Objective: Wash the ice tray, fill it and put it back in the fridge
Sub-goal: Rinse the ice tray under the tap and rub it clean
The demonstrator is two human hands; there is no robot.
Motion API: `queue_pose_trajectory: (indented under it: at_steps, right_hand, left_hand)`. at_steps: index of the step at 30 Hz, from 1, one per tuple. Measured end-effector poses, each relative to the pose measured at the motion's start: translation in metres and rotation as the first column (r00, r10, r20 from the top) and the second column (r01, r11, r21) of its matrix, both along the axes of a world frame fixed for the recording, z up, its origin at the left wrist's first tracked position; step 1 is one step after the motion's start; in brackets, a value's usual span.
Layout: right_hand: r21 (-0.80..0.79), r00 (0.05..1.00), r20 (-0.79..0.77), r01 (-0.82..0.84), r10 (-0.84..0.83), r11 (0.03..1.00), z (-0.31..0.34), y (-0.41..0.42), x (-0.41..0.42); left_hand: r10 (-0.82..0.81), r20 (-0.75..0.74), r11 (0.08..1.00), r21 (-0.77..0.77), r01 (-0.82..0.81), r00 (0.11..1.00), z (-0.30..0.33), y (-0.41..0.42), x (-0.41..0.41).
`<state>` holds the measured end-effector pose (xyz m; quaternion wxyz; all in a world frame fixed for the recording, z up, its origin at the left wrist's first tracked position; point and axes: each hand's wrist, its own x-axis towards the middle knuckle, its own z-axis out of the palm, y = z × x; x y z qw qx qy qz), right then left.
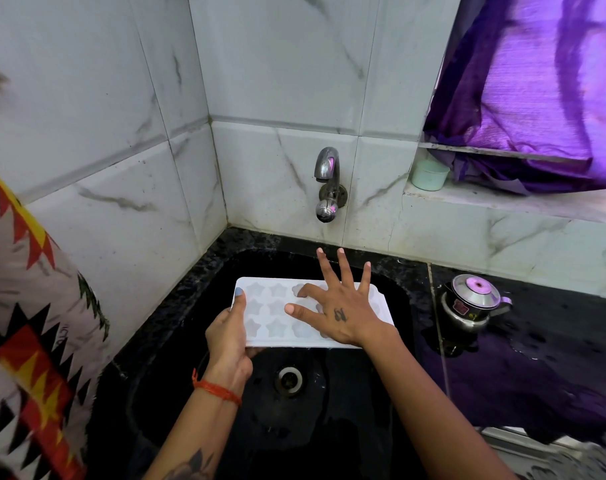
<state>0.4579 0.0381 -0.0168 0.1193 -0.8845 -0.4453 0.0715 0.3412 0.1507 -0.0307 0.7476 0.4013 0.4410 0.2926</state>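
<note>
A white ice tray (270,313) with star-shaped and flower-shaped moulds is held level over the black sink (329,427). My left hand (230,337) grips its left edge, thumb on top and fingers underneath. My right hand (336,303) lies spread on the tray's right half; the index finger is bent into a mould and the other fingers are straight. The right end of the tray is hidden under that hand. The steel tap (329,183) sticks out of the tiled wall above the tray, and no water is seen running from it.
The sink drain (288,379) lies below the tray. A small steel kettle (471,303) stands on the wet black counter (536,358) to the right. A pale green cup (429,174) sits on the window ledge under a purple curtain (536,81). Patterned cloth (28,323) hangs at the left.
</note>
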Motion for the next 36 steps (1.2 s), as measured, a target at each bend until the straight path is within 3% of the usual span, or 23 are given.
queue_pose_trajectory:
  at_steps: [11,21,30,36]
  right_hand:
    - [0.101,0.998,0.039,-0.047,0.043,0.994,0.007,0.015,-0.008]
    - [0.034,0.997,0.007,-0.073,0.073,0.997,0.002,0.024,-0.010]
    - [-0.015,0.987,0.142,-0.073,0.074,0.997,0.005,0.023,-0.008]
    - [-0.014,0.998,0.038,-0.047,0.047,0.999,0.004,0.026,-0.012]
  left_hand:
    - [-0.016,0.008,1.000,0.019,0.016,1.000,0.002,-0.004,0.002]
    - [-0.024,0.016,1.000,0.003,0.024,1.000,0.004,-0.004,0.003]
    - [-0.026,0.013,1.000,-0.012,0.026,1.000,0.002,-0.005,0.002]
    - [-0.023,0.023,1.000,-0.004,0.023,0.999,0.004,-0.005,0.002]
